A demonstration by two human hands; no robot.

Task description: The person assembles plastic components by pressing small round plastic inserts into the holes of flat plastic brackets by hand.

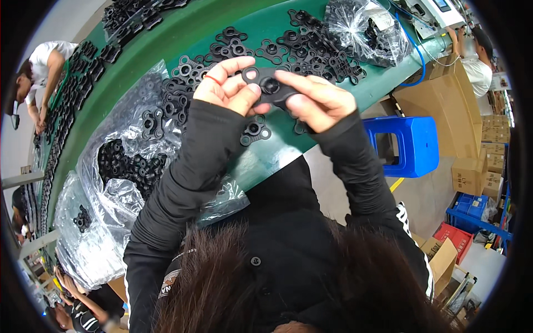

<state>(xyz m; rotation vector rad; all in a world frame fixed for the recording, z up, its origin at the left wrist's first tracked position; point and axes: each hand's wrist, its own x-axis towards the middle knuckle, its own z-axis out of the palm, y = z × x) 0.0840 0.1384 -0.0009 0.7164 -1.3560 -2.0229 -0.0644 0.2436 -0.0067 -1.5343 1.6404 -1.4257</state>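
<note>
Both my hands hold one black rubber part [270,86] with round holes, raised above the green table [183,39]. My left hand [229,86] pinches its left end between thumb and fingers. My right hand [319,102] grips its right end, and its fingers cover that side of the part. Just below my hands a similar black part [254,132] lies on the table. Several more of the same parts [302,50] are spread over the green surface beyond my hands.
A clear plastic bag [119,166] holding black parts lies at my left. Another clear bag [366,30] sits at the far right of the table. A blue stool [411,145] and cardboard boxes [444,105] stand at right. Other people work at far left and top right.
</note>
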